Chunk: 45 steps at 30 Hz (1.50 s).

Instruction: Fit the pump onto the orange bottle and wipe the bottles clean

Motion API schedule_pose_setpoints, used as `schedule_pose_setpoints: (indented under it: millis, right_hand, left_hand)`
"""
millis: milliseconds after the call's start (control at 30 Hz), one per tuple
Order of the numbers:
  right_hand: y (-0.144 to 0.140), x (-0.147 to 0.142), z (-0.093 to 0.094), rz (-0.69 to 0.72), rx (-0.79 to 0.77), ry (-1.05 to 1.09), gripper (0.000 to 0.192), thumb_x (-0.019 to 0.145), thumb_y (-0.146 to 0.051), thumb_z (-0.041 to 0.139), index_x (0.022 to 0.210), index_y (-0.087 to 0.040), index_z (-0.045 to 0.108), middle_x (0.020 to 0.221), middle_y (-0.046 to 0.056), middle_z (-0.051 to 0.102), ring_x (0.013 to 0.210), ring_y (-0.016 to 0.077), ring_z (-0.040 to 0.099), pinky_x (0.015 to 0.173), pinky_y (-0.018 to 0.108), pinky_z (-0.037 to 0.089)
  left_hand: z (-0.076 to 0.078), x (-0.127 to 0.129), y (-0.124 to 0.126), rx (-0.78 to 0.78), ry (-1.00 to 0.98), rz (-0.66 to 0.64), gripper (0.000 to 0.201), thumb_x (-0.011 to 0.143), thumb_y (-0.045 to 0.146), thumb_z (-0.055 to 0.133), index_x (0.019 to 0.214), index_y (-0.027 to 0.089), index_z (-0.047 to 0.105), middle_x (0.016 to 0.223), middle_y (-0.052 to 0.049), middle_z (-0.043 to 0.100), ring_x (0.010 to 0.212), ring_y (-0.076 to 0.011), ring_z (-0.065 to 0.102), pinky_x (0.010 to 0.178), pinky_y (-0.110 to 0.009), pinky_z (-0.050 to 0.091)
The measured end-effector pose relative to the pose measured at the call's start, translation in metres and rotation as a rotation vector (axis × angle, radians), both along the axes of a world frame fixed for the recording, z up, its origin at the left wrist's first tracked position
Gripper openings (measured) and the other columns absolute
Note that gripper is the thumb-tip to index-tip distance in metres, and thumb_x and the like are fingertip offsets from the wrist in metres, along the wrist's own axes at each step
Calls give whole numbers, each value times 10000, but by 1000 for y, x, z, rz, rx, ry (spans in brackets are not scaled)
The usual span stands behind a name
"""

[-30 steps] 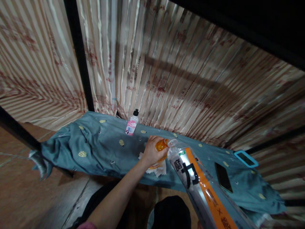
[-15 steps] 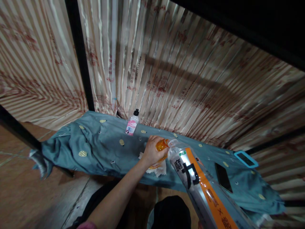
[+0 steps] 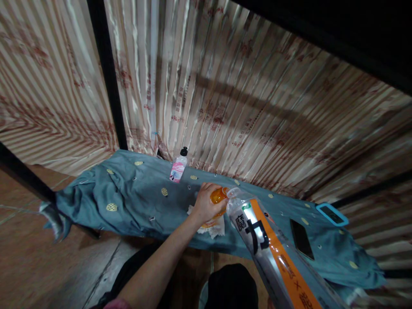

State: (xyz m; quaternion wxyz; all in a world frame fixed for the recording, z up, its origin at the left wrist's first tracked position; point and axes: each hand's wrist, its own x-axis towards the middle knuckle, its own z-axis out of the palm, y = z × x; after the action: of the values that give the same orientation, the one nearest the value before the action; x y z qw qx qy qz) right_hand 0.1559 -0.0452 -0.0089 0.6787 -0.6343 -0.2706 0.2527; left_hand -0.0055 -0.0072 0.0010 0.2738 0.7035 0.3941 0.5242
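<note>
1. The left hand [image 3: 205,204], just left of the frame's centre, is bare: no glove, ring or watch shows.
2. The left forearm [image 3: 161,262] runs bare from the wrist down toward the bottom edge, uncovered along its whole visible length.
3. At the bottom edge, left of centre, a small strip of pink sleeve [image 3: 112,304] shows.
4. Dark, near-black clothing [image 3: 231,285] fills the bottom centre.

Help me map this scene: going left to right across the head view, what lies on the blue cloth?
Small pink-labelled bottle with black cap → left hand gripping an orange bottle → black phone lying flat → phone in a light-blue case.
</note>
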Motion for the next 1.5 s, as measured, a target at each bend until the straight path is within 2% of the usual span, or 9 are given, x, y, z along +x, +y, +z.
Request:
schedule_pose_setpoints:
  millis: [167,267,500,767,967,1200,1300,1400,1500]
  right_hand:
    - [-31,-8,-7,17,9,-8,390,703,-636,520,834,-311,692,655,33,659,578,238,667,340,314,493]
    - [-35,-4,-4,21,14,-3,421,686,-639,545,875,-295,697,669,50,664,569,252,663,331,330,489]
    - [0,10,-7,-12,21,18,755,756,-743,107,993,-315,682,557,34,602,399,220,589,220,273,353]
    - [-3,15,-20,9,16,11,570,738,-703,383,995,-296,688,607,38,653,465,228,631,278,302,447]
    - [19,24,-20,23,15,38,682,752,-734,246,1038,-291,678,612,51,655,464,231,635,270,307,443]
    - [19,16,-11,21,5,118,808,751,-730,87,1079,-273,667,559,43,620,413,224,605,251,306,412]
    - [-14,8,-3,57,-5,154,747,777,-696,128,1090,-277,662,524,17,596,372,206,573,252,291,402]
    - [-84,3,15,118,-6,188,550,803,-655,334,1068,-299,659,526,-18,585,390,187,569,333,307,476]
    - [-158,-1,38,181,1,223,524,812,-631,462,1106,-231,629,742,31,674,565,190,643,490,349,558]
  left_hand:
    - [0,0,0,5,-4,2,242,661,223,734,881,186,639,892,-53,660,883,-227,583,833,-369,463]
    - [0,0,0,1,-4,3,246,662,229,736,884,189,638,890,-51,660,878,-225,580,828,-367,465]
    - [1,0,-1,7,0,5,251,658,232,742,879,175,637,873,-56,658,882,-232,582,825,-370,462]
    - [-1,1,0,13,0,8,244,667,231,736,877,168,629,884,-59,662,871,-225,580,822,-367,463]
    - [-1,1,0,11,9,12,261,657,219,744,885,169,626,892,-58,659,880,-228,579,827,-366,462]
    - [-2,1,0,18,11,10,242,659,217,739,869,183,625,882,-46,658,876,-221,577,826,-361,459]
    - [-2,1,0,13,6,13,244,658,211,735,874,177,626,880,-49,657,882,-222,577,821,-357,461]
    - [-1,1,0,14,12,13,233,664,208,727,872,178,628,877,-47,658,876,-218,577,821,-355,461]
    - [0,1,-1,11,25,14,238,661,208,732,871,170,628,877,-53,661,871,-220,578,822,-358,461]
